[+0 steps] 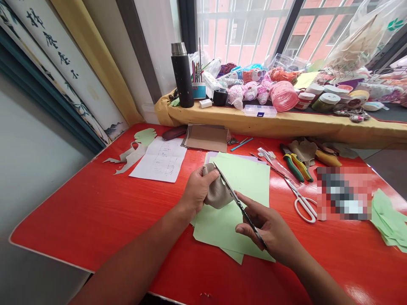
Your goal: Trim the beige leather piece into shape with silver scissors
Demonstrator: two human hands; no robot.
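One soft piece of taupe leather (218, 190) is bunching into creased folds inside our left hand (197, 190), whose fingers are curling closed around it. Our right hand (270, 226) is gripping long-bladed scissors (242, 207), and the blades are angling up along the leather's right side (we cannot quite tell how far they are parted). We are holding the leather just above pale green paper sheets (237, 224) on the red table (95, 212). White-handled scissors (303, 204) and green-and-yellow pliers (295, 167) are lying off to the right.
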